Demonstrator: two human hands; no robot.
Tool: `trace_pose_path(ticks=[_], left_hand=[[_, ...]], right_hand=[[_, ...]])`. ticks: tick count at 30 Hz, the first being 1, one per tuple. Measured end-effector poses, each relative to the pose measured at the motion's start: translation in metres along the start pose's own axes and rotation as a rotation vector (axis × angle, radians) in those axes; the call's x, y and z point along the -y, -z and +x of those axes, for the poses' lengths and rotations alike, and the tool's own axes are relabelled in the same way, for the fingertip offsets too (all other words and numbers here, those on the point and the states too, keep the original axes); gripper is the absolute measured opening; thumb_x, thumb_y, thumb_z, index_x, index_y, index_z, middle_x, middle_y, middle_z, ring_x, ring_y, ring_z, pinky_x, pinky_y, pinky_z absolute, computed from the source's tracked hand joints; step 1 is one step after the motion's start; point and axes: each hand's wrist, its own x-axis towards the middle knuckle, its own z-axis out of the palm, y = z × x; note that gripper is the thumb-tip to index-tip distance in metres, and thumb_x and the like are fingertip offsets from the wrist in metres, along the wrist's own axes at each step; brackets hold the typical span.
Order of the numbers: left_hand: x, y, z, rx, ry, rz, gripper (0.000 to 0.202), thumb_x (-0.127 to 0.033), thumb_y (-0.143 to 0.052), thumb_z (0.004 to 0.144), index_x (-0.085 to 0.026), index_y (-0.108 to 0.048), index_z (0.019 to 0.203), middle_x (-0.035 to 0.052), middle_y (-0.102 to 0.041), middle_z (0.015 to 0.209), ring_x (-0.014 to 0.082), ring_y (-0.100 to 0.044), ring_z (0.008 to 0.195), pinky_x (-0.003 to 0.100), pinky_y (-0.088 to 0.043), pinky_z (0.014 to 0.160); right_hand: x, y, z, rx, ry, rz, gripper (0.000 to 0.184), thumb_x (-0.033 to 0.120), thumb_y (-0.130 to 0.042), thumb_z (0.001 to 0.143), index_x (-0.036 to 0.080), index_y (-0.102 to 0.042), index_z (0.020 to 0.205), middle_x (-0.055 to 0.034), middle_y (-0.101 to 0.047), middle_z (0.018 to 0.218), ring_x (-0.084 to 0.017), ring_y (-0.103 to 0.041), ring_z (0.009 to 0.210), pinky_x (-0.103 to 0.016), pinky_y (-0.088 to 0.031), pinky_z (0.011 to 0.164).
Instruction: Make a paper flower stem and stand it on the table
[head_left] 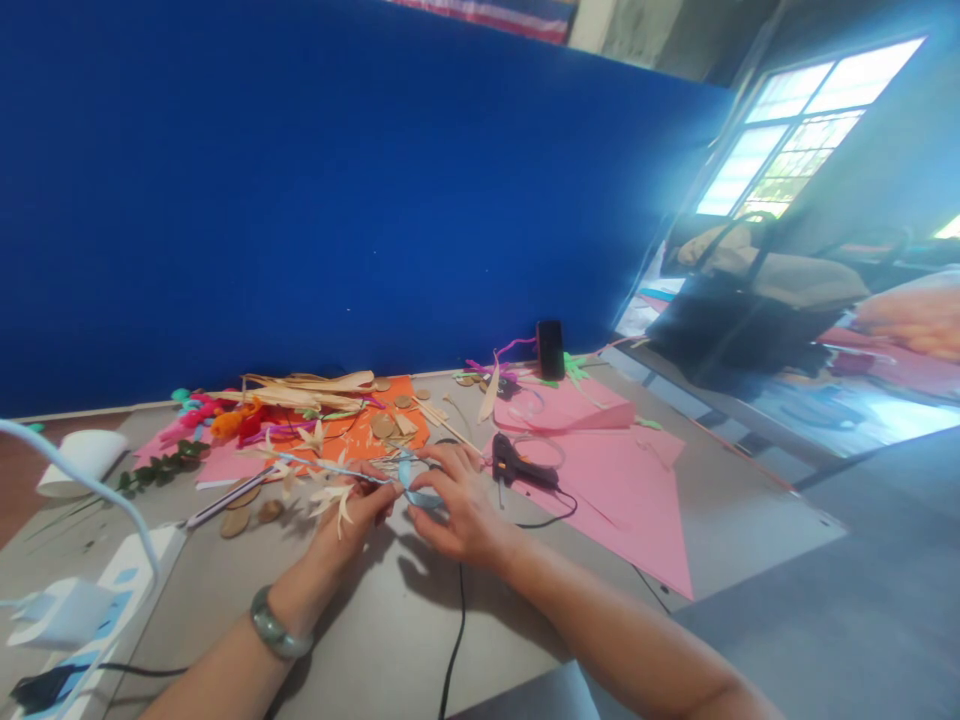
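My left hand (364,508), with a green bangle (277,625) on the wrist, is closed in a pinch on a thin blue stem (335,469). Pale, pointed petal-like pieces (332,497) fan out along that stem, to the left of the fingers. Close beside it, my right hand (466,508) curls its fingers around a light blue ribbon-like strip (406,470), which loops between the two hands. Where the strip meets the stem is partly covered by the fingers. A black glue gun (517,466) lies just right of my right hand.
Pink sheets (637,510) spread to the right, with a phone (550,350) behind. Dried strips (307,388), an orange sheet (360,440), wooden discs (235,521) and a cutter knife (225,499) lie left. A power strip (139,570) is at front left; black cable (454,650) crosses the table.
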Motion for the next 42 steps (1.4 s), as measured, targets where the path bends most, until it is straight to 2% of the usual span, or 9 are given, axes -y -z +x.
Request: trace_pose_path(ticks=[4, 7, 11, 14, 19, 24, 31, 42], left_hand=[[0.0007, -0.0001, 0.0012, 0.019, -0.010, -0.031, 0.027, -0.035, -0.071, 0.065, -0.021, -0.048, 0.067, -0.0081, -0.046, 0.044, 0.0096, -0.040, 0.041, 0.023, -0.028, 0.044], [0.0005, 0.0000, 0.0026, 0.013, -0.010, -0.051, 0.029, -0.036, -0.072, 0.063, -0.021, -0.048, 0.067, -0.0085, -0.046, 0.043, 0.0094, -0.041, 0.041, 0.022, -0.027, 0.043], [-0.0012, 0.0002, 0.0024, -0.008, 0.009, -0.034, 0.031, -0.037, -0.072, 0.062, -0.021, -0.047, 0.068, -0.0084, -0.047, 0.044, 0.0092, -0.041, 0.041, 0.022, -0.028, 0.043], [-0.0018, 0.0002, 0.0015, 0.009, 0.004, -0.030, 0.029, -0.037, -0.071, 0.063, -0.021, -0.047, 0.068, -0.0082, -0.048, 0.044, 0.0091, -0.042, 0.041, 0.022, -0.029, 0.043], [0.0008, 0.0004, 0.0020, 0.005, -0.010, 0.004, 0.030, -0.037, -0.072, 0.063, -0.020, -0.048, 0.067, -0.0080, -0.048, 0.044, 0.0092, -0.042, 0.040, 0.022, -0.029, 0.043], [0.0060, 0.0002, 0.0036, 0.021, -0.007, -0.029, 0.028, -0.036, -0.071, 0.065, -0.021, -0.047, 0.069, -0.0084, -0.048, 0.044, 0.0090, -0.041, 0.039, 0.022, -0.029, 0.042], [0.0045, -0.0023, 0.0002, 0.032, 0.002, -0.044, 0.027, -0.034, -0.071, 0.064, -0.021, -0.048, 0.070, -0.0077, -0.048, 0.046, 0.0093, -0.042, 0.041, 0.022, -0.030, 0.043], [0.0034, -0.0047, -0.0011, 0.008, 0.015, -0.041, 0.029, -0.034, -0.070, 0.063, -0.022, -0.045, 0.070, -0.0090, -0.045, 0.044, 0.0090, -0.039, 0.040, 0.022, -0.028, 0.044]], right_hand=[[-0.0070, -0.0048, -0.0016, -0.005, -0.258, 0.266, 0.014, 0.025, -0.064, 0.075, 0.021, -0.055, 0.085, -0.0086, -0.058, 0.111, -0.025, -0.054, 0.107, -0.043, -0.040, 0.092], [-0.0097, -0.0058, -0.0022, -0.013, -0.331, 0.285, 0.025, 0.025, -0.069, 0.069, 0.022, -0.052, 0.087, -0.0082, -0.058, 0.109, -0.025, -0.054, 0.106, -0.043, -0.041, 0.091], [-0.0060, -0.0041, -0.0016, -0.027, -0.176, 0.134, 0.040, 0.027, -0.074, 0.060, 0.023, -0.056, 0.095, -0.0096, -0.052, 0.120, -0.029, -0.048, 0.113, -0.048, -0.035, 0.097], [-0.0036, -0.0031, -0.0013, -0.012, -0.104, 0.062, 0.033, 0.029, -0.072, 0.062, 0.023, -0.058, 0.092, -0.0090, -0.051, 0.121, -0.029, -0.048, 0.111, -0.048, -0.034, 0.096], [-0.0050, -0.0031, -0.0022, -0.107, -0.062, -0.029, 0.030, 0.026, -0.067, 0.065, 0.022, -0.054, 0.092, -0.0101, -0.050, 0.121, -0.028, -0.048, 0.109, -0.046, -0.035, 0.094], [-0.0046, -0.0030, -0.0027, -0.073, 0.053, -0.124, 0.021, 0.025, -0.063, 0.072, 0.021, -0.057, 0.092, -0.0108, -0.051, 0.119, -0.028, -0.047, 0.110, -0.047, -0.034, 0.094], [-0.0003, -0.0030, -0.0018, -0.105, 0.057, -0.182, 0.009, 0.020, -0.059, 0.076, 0.021, -0.059, 0.085, -0.0103, -0.054, 0.117, -0.027, -0.047, 0.110, -0.047, -0.032, 0.097], [-0.0013, -0.0071, -0.0032, -0.110, 0.072, -0.214, 0.009, 0.017, -0.058, 0.074, 0.021, -0.058, 0.082, -0.0104, -0.054, 0.119, -0.027, -0.047, 0.113, -0.047, -0.030, 0.099]])
